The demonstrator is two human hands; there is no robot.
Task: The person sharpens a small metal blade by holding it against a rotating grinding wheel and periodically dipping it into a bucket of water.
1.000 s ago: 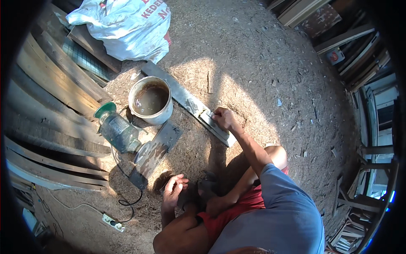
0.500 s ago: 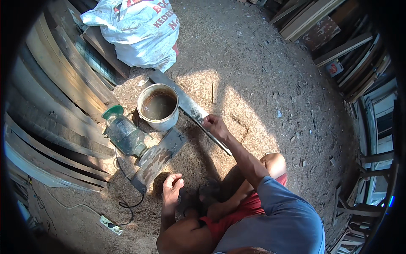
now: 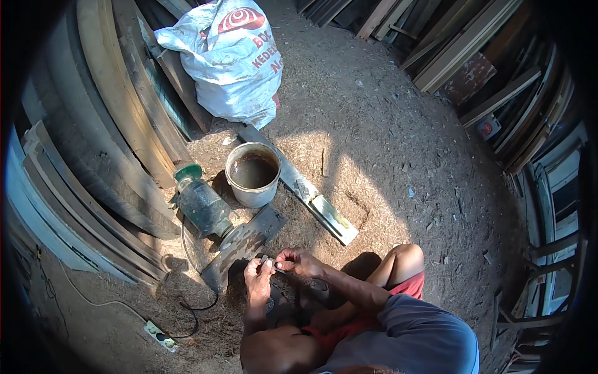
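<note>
My left hand [image 3: 258,282] is raised in front of my lap with its fingertips pinched together. Right beside it, my right hand [image 3: 300,262] reaches in from the right, its thumb and fingers closed too. Between the two sets of fingertips is a small pale piece [image 3: 271,260], too small to make out its kind. Ahead and to the left stands a green bench grinder [image 3: 203,207] on a worn board [image 3: 218,269]. A narrow plank [image 3: 290,180] beyond my hands carries some small grey bits [image 3: 302,189] and a pale flat block [image 3: 331,215].
A whitish bucket [image 3: 253,193] of murky liquid stands between grinder and plank. Behind it sits a full white sack [image 3: 233,75]. Long boards [image 3: 103,118] lean at the left. A power strip [image 3: 160,336] with cables lies at lower left; more timber [image 3: 464,47] leans at far right.
My right hand has come back from the plank to my left hand, and their fingertips now meet at a small pale piece. The pale block on the plank now shows fully. The view has shifted slightly.
</note>
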